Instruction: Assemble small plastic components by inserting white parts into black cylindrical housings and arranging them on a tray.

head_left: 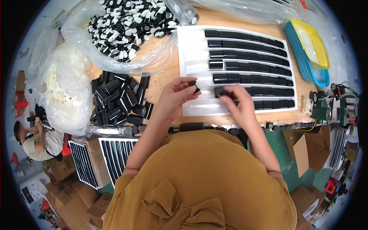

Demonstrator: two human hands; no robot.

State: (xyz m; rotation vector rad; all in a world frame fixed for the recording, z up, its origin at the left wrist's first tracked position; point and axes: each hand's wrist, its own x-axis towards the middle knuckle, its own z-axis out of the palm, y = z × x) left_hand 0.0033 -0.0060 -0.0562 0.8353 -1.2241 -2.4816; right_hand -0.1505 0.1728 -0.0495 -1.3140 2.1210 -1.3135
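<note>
My left hand (177,93) pinches a small black cap (193,85) above the white tray (191,61). My right hand (238,102) grips a black tube (221,92) in the tray's lower row, just beside the cap.

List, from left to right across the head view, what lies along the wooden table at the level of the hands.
Clear bag of white parts → pile of black rectangular caps → left hand holding a small black piece → right hand on the white slotted tray → blue basket.
</note>
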